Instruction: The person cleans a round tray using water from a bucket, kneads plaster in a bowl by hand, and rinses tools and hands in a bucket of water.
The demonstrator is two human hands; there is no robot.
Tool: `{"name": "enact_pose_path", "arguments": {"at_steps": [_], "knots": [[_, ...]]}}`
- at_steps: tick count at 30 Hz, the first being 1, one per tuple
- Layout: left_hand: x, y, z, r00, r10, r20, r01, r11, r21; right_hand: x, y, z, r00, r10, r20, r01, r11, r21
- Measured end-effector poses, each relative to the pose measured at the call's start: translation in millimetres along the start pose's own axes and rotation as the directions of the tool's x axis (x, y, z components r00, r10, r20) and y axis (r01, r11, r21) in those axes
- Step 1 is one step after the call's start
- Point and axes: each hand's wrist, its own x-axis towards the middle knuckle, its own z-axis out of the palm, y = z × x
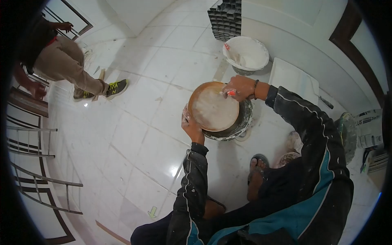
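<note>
Orange at its rim, the bowl [214, 110] lies over part of the black bucket [246, 118] on the tiled floor [134, 122], perhaps so drips fall inside; whether the bucket bears its weight, I cannot tell; the left hand [192, 125] is clamped on the bowl's left edge, likely to steady it; the right hand [241, 87], apart from the left, closes around a red handle [231, 93] at the far rim, presumably for reaching the pale mix; the white bucket [247, 52] stands beyond, seemingly handy.
</note>
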Motion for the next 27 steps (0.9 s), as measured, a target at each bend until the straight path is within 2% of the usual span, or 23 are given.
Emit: {"name": "enact_pose_path", "arguments": {"at_steps": [1, 3, 4, 6, 7, 9, 10, 12, 13, 14, 15, 16, 18, 22, 24, 25, 27], "knots": [[-1, 0, 1, 1.000, 0.000, -0.020, 0.000, 1.000, -0.006, -3, -1, 1, 1.000, 0.002, 0.004, -0.002, 1.000, 0.001], [-2, 1, 2, 0.999, 0.019, -0.026, -0.019, 1.000, 0.007, -10, -4, 4, 0.998, 0.055, 0.026, -0.058, 0.982, 0.180], [-2, 0, 3, 0.999, 0.042, -0.032, -0.041, 0.999, 0.020, -12, -3, 7, 0.998, 0.058, 0.024, -0.061, 0.981, 0.182], [-4, 0, 4, 0.998, 0.055, -0.032, -0.054, 0.998, 0.044, -16, -4, 13, 0.998, 0.000, 0.055, -0.017, 0.953, 0.303], [-5, 0, 4, 0.997, 0.070, -0.038, -0.067, 0.996, 0.066, -18, -4, 14, 0.999, 0.002, 0.052, -0.018, 0.952, 0.306], [-11, 4, 8, 0.997, 0.067, -0.023, -0.065, 0.994, 0.090, -22, -6, 8, 0.994, -0.022, 0.105, -0.029, 0.888, 0.459], [-13, 4, 9, 0.998, 0.065, -0.012, -0.063, 0.992, 0.111, -24, -13, -2, 0.995, -0.021, 0.102, -0.028, 0.888, 0.460], [-12, 2, 11, 0.996, 0.089, 0.000, -0.088, 0.986, 0.141, -25, -22, -22, 0.923, 0.210, 0.322, -0.373, 0.689, 0.621], [-12, 0, 11, 0.994, 0.110, 0.007, -0.109, 0.979, 0.170, -23, -19, -21, 0.923, 0.210, 0.323, -0.374, 0.689, 0.621], [-13, -1, 11, 0.994, 0.109, 0.003, -0.108, 0.979, 0.170, -18, -14, -16, 0.990, 0.118, 0.081, -0.143, 0.789, 0.598], [-13, -3, 12, 0.993, 0.121, -0.004, -0.118, 0.976, 0.181, -13, -10, -11, 0.988, -0.005, -0.157, 0.086, 0.854, 0.513], [-13, -3, 12, 0.991, 0.133, -0.008, -0.129, 0.973, 0.193, -8, -7, -7, 0.988, -0.008, -0.157, 0.089, 0.853, 0.514], [-9, -3, 9, 0.993, 0.113, -0.020, -0.109, 0.982, 0.153, -1, -1, 1, 0.918, -0.180, -0.353, 0.304, 0.891, 0.337], [-6, -2, 6, 0.997, 0.063, -0.049, -0.061, 0.997, 0.046, -6, -6, 45, 0.923, -0.135, -0.359, 0.259, 0.910, 0.325], [-5, -1, 5, 0.996, 0.072, -0.061, -0.070, 0.997, 0.036, -13, -14, 50, 0.894, -0.285, -0.345, 0.395, 0.864, 0.310], [-5, -1, 6, 0.994, 0.082, -0.071, -0.080, 0.996, 0.024, -15, -17, 48, 0.928, -0.309, -0.208, 0.366, 0.861, 0.353], [-7, -2, 9, 0.994, 0.090, -0.066, -0.086, 0.994, 0.065, -19, -21, 37, 0.927, -0.325, -0.185, 0.373, 0.850, 0.372]]}}
